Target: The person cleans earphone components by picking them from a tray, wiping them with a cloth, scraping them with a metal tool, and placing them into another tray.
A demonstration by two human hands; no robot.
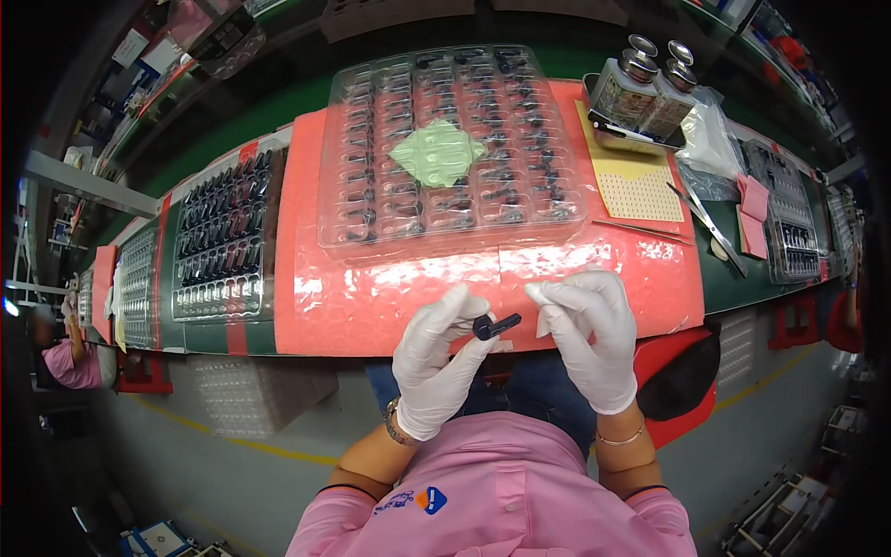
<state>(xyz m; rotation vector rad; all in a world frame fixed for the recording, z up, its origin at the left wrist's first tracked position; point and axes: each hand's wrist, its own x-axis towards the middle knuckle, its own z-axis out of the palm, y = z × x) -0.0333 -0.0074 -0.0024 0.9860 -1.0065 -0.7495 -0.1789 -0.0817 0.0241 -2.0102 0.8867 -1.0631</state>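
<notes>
Between the thumb and fingers of my left hand [434, 357], gloved in white, is a small black earpiece-like part [497, 325] with a round head and a short stem pointing right. My right hand [594, 339], also gloved, is just right of the stem and apart from it. Its thumb and fingertips are pinched together; a pale bit shows under them, and I cannot tell whether it is glove or a held piece. Beyond both hands stands a clear plastic tray [408, 232] with rows of similar dark parts. A pale green lobed piece [438, 153] lies on top of it.
Pink bubble-wrap sheet [371, 306] covers the bench. At right are two pump bottles [624, 93] in a holder, a yellow dotted sheet [640, 190], tweezers [640, 231], scissors [710, 227] and pink pads [753, 218]. Another filled tray [223, 232] stands left. A person [74, 357] sits far left.
</notes>
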